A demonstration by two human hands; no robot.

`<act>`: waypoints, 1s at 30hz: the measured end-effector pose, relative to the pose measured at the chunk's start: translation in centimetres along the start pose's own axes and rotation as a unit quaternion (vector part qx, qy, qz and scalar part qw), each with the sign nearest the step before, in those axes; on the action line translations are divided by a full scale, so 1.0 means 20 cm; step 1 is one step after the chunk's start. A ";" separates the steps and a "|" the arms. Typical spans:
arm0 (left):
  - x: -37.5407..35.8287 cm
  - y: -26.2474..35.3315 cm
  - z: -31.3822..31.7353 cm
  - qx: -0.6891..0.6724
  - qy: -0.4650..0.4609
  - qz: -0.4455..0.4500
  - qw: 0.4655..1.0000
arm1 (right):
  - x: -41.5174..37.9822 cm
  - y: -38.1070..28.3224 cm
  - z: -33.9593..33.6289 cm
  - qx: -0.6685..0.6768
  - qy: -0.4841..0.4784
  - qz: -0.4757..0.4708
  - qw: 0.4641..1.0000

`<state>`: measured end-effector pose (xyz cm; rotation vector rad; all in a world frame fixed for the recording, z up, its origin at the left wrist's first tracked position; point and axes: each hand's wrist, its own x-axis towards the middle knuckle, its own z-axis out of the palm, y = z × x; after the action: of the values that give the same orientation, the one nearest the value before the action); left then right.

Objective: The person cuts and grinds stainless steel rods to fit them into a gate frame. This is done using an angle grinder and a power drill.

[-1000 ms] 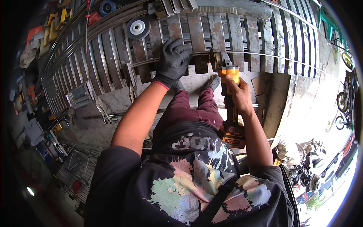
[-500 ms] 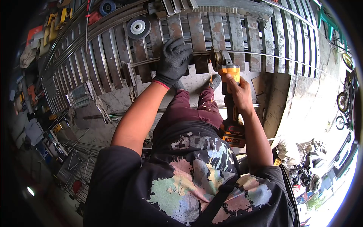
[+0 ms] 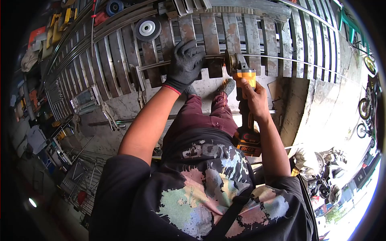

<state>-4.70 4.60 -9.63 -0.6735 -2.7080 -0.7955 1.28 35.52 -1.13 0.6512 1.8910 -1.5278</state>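
My left hand [image 3: 185, 62], in a dark grey glove with a red cuff edge, is closed over a thin metal rod [image 3: 289, 60] lying across the slatted steel bench [image 3: 209, 34]. In my bare right hand [image 3: 255, 98] is a yellow and black cordless angle grinder [image 3: 246, 75], gripped by its body with the battery end toward me. Its disc [image 3: 229, 62] stands upright against the rod, just right of my gloved hand. Orange sparks [image 3: 224, 80] spray from the contact down toward my shoes and trousers.
A loose grinding disc with a white centre [image 3: 148, 29] rests on the slats beyond my left hand. Locking clamps [image 3: 107, 114] hang at the bench's near left edge. Steel channel pieces [image 3: 191, 6] lie at the far side. Motorbikes [image 3: 321, 172] stand at the right.
The spray of sparks has shifted slightly and still falls toward my shoe. My hands, the grinder and the rod hold nearly the same positions.
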 end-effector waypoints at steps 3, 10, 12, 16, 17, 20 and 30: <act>0.00 0.00 0.00 0.001 0.005 0.004 1.000 | -0.03 -0.04 0.01 0.014 -0.002 0.036 0.999; 0.01 0.00 0.00 -0.004 0.011 0.001 1.000 | 0.00 0.03 0.00 -0.007 0.002 -0.001 1.000; 0.01 0.00 0.00 -0.002 0.011 0.002 1.000 | 0.00 0.02 0.00 -0.005 0.002 -0.003 1.000; 0.01 0.01 0.00 -0.004 0.019 0.003 1.000 | 0.00 0.03 0.00 -0.018 0.003 -0.009 1.000; 0.01 0.01 0.00 -0.004 0.020 0.004 1.000 | 0.01 0.06 0.00 -0.024 0.001 -0.017 1.000; 0.01 0.00 0.01 -0.003 0.022 0.006 1.000 | 0.00 0.04 0.00 -0.019 0.009 -0.008 1.000; -0.01 0.01 0.00 0.003 0.020 -0.005 1.000 | -0.06 0.02 -0.05 0.041 -0.021 -0.010 0.999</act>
<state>-4.31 4.75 -9.67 -0.6370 -2.6780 -0.7930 2.15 36.54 -0.41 0.6325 1.8168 -1.6270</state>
